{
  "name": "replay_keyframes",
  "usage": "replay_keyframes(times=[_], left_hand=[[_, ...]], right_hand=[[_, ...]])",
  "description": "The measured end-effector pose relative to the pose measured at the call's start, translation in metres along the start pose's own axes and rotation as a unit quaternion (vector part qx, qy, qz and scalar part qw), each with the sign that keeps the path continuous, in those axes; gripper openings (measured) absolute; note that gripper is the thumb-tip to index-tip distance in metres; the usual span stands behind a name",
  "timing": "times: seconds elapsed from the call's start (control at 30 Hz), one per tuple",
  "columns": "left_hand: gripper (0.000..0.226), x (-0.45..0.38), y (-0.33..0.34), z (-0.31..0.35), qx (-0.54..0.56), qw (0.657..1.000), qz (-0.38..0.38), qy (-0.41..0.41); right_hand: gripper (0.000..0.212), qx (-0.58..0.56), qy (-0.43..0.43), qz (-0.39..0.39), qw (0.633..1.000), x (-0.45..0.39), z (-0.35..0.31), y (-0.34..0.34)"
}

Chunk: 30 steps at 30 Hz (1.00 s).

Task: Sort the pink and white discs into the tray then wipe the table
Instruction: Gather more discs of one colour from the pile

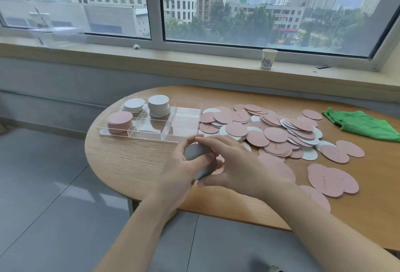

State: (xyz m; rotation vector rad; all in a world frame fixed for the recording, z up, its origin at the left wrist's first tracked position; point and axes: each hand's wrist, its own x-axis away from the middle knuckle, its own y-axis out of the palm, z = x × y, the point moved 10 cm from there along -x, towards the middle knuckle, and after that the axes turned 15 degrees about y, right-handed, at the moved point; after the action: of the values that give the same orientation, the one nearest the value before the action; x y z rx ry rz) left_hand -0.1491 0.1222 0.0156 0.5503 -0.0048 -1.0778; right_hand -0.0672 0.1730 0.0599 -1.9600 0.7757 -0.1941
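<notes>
Two bare forearms reach in from the bottom edge, and both hands meet over the near part of the table. The left hand [181, 163] curls its fingers round a small stack [200, 161] of white discs, thumb on the top face; the right hand [229, 163] closes on the same stack from the other side, fingertips on its upper edge and thumb under its lower rim, as if squaring it up

Just beyond the hands sits the clear tray [186, 107]. Its far left compartments hold two white stacks [158, 105] and its near left one a pink stack [119, 120]; the remaining compartments look empty or nearly so. To the right of the tray a big loose pile [270, 129] of pink and white discs spreads across the table, with more pink ones scattered toward the near right edge

I judge the sorting well short of half done: far more discs lie loose than stacked. The wiping has not begun, since the green cloth [361, 124] lies crumpled at the far right

The table [134, 163] is light wood with a rounded end, standing on grey floor tiles. Behind it a sill carries a paper cup [268, 58] under a wide window [155, 5] onto city blocks
</notes>
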Motion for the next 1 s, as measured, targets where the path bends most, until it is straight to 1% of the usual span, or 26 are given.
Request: replay_keyframes(times=[0.13,0.2,0.37,0.43,0.47,0.53,0.57,0.63,0.73,0.8,0.83,0.87,0.93,0.97,1.0], left_hand=[[0.04,-0.004,-0.021,0.01,-0.007,1.0,0.002,-0.002],[0.041,-0.007,-0.031,0.012,-0.014,1.0,0.002,-0.005],[0.04,-0.009,-0.045,0.014,-0.001,1.0,-0.001,-0.031],[0.043,-0.012,-0.051,0.017,0.018,0.999,0.002,-0.037],[0.048,-0.012,-0.055,0.018,0.02,0.999,0.006,-0.037],[0.054,-0.015,-0.07,0.023,-0.025,0.999,0.031,-0.025],[0.052,-0.016,-0.079,0.026,-0.062,0.997,0.051,-0.011],[0.041,-0.016,-0.094,0.03,-0.113,0.989,0.092,0.012],[0.03,-0.015,-0.102,0.032,-0.113,0.985,0.129,0.027],[0.027,-0.015,-0.104,0.035,-0.106,0.984,0.139,0.037],[0.027,-0.015,-0.105,0.037,-0.111,0.983,0.141,0.044],[0.027,-0.016,-0.107,0.039,-0.121,0.981,0.144,0.051],[0.026,-0.018,-0.112,0.043,-0.138,0.976,0.154,0.063],[0.026,-0.019,-0.116,0.044,-0.138,0.975,0.164,0.067],[0.025,-0.02,-0.12,0.045,-0.139,0.973,0.172,0.07]], right_hand=[[0.098,0.061,-0.02,-0.018,0.998,-0.021,-0.02,0.014],[0.096,0.077,-0.036,-0.019,0.996,-0.029,-0.03,0.02],[0.079,0.081,-0.085,0.033,0.993,-0.044,-0.048,0.016],[0.078,0.082,-0.082,0.039,0.992,-0.049,-0.048,0.013],[0.078,0.08,-0.073,0.04,0.993,-0.052,-0.047,0.011],[0.077,0.074,-0.054,0.042,0.995,-0.058,-0.044,0.008],[0.078,0.076,-0.047,0.044,0.995,-0.061,-0.043,0.007],[0.081,0.083,-0.038,0.034,0.995,-0.066,-0.041,0.009],[0.086,0.08,-0.023,-0.003,0.996,-0.073,-0.039,0.017],[0.084,0.038,-0.013,-0.011,0.999,-0.078,-0.038,0.018],[0.079,-0.016,0.002,-0.019,1.0,-0.082,-0.034,0.017],[0.068,-0.085,0.026,-0.031,0.996,-0.086,-0.029,0.016],[0.039,-0.208,0.067,-0.061,0.974,-0.095,-0.017,0.017],[0.028,-0.244,0.085,-0.076,0.963,-0.099,-0.012,0.02],[0.022,-0.267,0.101,-0.093,0.954,-0.104,-0.006,0.023]])
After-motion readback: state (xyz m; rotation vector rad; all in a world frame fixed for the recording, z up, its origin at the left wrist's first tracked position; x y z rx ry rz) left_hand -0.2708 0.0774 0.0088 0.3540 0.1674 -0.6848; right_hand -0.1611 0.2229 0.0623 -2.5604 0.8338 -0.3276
